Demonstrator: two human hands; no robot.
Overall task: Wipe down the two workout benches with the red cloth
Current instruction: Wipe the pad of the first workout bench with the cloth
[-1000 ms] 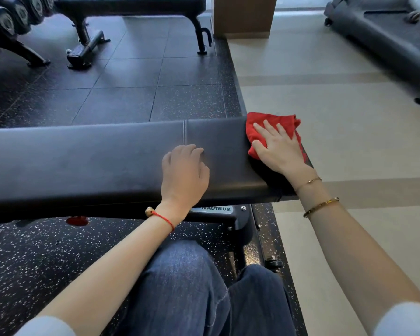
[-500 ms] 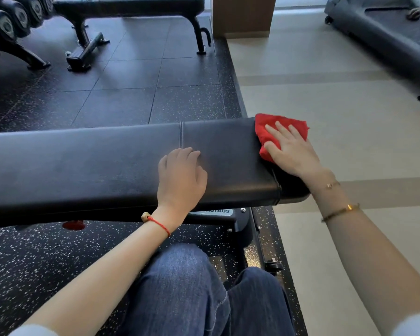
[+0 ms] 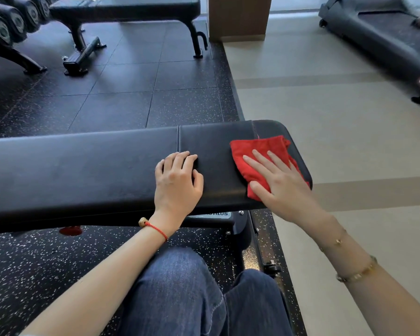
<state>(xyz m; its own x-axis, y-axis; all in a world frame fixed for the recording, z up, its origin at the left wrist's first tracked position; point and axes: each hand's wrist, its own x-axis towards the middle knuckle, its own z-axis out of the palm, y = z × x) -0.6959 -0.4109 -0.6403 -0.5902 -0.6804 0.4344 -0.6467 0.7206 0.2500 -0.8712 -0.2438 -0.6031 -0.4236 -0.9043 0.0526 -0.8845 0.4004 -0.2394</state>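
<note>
A long black padded bench (image 3: 83,166) runs across in front of me. On its right end lies the crumpled red cloth (image 3: 255,151), and my right hand (image 3: 279,183) presses flat on it with straight, spread fingers. My left hand (image 3: 177,183) rests on the bench's front edge near a seam, fingers loosely curled and holding nothing. A second black bench (image 3: 131,8) stands at the back left on the dark floor mats.
A dumbbell rack (image 3: 7,27) stands at the far left. A wooden pillar (image 3: 238,18) rises beside the far bench. A treadmill (image 3: 386,40) sits at the upper right on the beige floor. My knees in jeans (image 3: 180,294) are under the near bench.
My right hand has slid the red cloth back from the bench's far right corner toward me and slightly left. The left hand has stayed in place.
</note>
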